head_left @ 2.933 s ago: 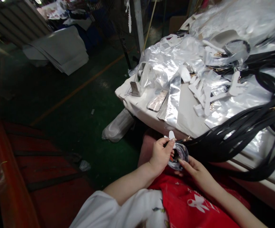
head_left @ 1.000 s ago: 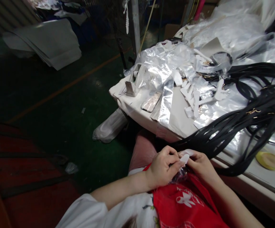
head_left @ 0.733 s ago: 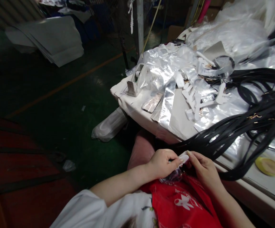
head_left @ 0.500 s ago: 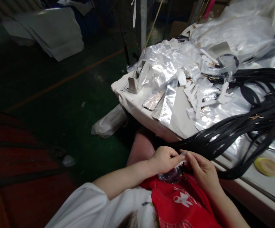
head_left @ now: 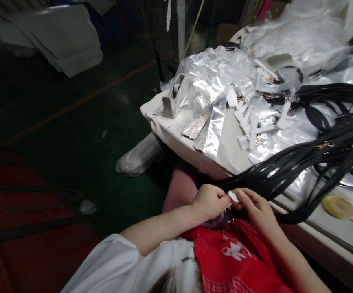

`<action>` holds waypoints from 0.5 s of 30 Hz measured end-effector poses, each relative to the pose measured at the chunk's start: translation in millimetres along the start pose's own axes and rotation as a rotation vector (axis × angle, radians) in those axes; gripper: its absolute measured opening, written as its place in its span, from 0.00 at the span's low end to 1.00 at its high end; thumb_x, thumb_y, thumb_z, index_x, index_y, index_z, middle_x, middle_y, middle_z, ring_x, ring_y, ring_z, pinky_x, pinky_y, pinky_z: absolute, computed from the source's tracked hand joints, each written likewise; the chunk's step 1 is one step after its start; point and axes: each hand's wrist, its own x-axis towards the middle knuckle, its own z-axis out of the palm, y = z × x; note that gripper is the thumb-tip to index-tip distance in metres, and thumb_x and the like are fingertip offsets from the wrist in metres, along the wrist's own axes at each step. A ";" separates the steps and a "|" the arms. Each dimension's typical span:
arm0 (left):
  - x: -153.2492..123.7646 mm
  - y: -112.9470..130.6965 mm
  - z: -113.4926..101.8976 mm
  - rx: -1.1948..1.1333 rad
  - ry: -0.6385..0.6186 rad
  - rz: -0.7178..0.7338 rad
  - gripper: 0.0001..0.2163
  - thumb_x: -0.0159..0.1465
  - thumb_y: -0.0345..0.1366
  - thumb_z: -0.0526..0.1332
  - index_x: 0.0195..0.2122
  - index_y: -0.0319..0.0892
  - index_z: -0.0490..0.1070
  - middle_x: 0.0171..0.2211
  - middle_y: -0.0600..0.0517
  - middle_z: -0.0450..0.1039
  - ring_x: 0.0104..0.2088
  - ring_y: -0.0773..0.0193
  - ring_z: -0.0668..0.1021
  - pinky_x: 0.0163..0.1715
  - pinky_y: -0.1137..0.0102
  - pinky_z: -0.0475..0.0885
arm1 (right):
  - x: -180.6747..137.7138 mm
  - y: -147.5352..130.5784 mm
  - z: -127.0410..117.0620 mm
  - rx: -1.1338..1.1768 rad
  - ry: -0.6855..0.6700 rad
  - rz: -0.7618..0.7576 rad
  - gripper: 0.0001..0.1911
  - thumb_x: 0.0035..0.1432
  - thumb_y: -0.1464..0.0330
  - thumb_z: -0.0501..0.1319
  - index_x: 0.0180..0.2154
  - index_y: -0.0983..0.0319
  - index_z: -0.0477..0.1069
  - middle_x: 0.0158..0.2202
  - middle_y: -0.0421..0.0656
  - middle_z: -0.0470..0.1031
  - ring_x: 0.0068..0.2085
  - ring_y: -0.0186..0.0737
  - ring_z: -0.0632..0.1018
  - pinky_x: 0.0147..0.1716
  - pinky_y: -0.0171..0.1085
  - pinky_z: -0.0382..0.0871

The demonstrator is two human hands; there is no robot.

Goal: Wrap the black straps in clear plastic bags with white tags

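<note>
Over my lap, my left hand (head_left: pixel 208 203) and my right hand (head_left: pixel 255 207) meet with fingertips pinched. Between them is a small white toothed plastic strip (head_left: pixel 233 196); its rounded end shows above the fingers, and most of the rest is hidden. Both hands appear closed on this strip. Just below, against the red apron (head_left: pixel 237 252), lies a dark coiled bundle (head_left: pixel 217 221) that looks wrapped in clear plastic. My left hand partly covers the bundle.
Ahead stands a white table (head_left: pixel 228 148) bearing loose white toothed strips (head_left: pixel 251 126), clear plastic bags (head_left: pixel 207 81), a phone (head_left: pixel 195 126) and a tape dispenser (head_left: pixel 172 101). Black straps (head_left: pixel 286 171) trail over its near edge by my right hand. A tape roll (head_left: pixel 338 206) lies to the right.
The strip's white rounded end now stands out between my fingertips, where its toothed edge showed more before. My hands have shifted only slightly. The whole view has moved a little.
</note>
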 end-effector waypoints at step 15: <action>20.3 -7.5 3.4 -0.024 0.157 0.018 0.11 0.70 0.36 0.49 0.29 0.44 0.60 0.24 0.53 0.70 0.27 0.64 0.74 0.29 0.71 0.65 | -13.8 -29.2 -8.3 -0.405 0.340 -0.370 0.16 0.65 0.62 0.55 0.26 0.58 0.73 0.22 0.42 0.73 0.25 0.39 0.72 0.27 0.36 0.61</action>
